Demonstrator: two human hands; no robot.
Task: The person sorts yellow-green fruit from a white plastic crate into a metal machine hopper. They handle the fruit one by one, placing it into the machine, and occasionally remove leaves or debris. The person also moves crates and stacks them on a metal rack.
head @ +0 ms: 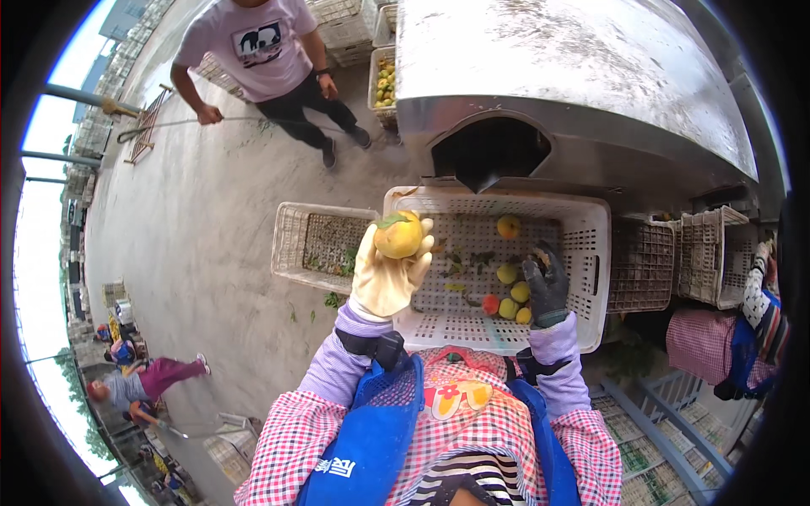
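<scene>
My left hand (383,286), in a cream glove, is turned palm up with its fingers curled around a yellow peach (397,236). A green leaf (393,219) lies across the top of that fruit. Below the hand is a white perforated plastic crate (587,231) with several loose peaches and bits of leaf on its floor. My right hand (547,284), in a dark glove, is over the crate's right side, beside a cluster of green-yellow peaches (508,308) and a red one (490,304). Something tan shows at its fingertips; whether it is held is unclear. Another peach (508,226) lies apart, farther back.
A metal machine housing (569,133) with a dark opening (490,152) stands just beyond the crate. Smaller crates flank it, one left (285,240) and others right (642,265). A person (272,57) with a hooked rod stands back left; another (715,341) is at right.
</scene>
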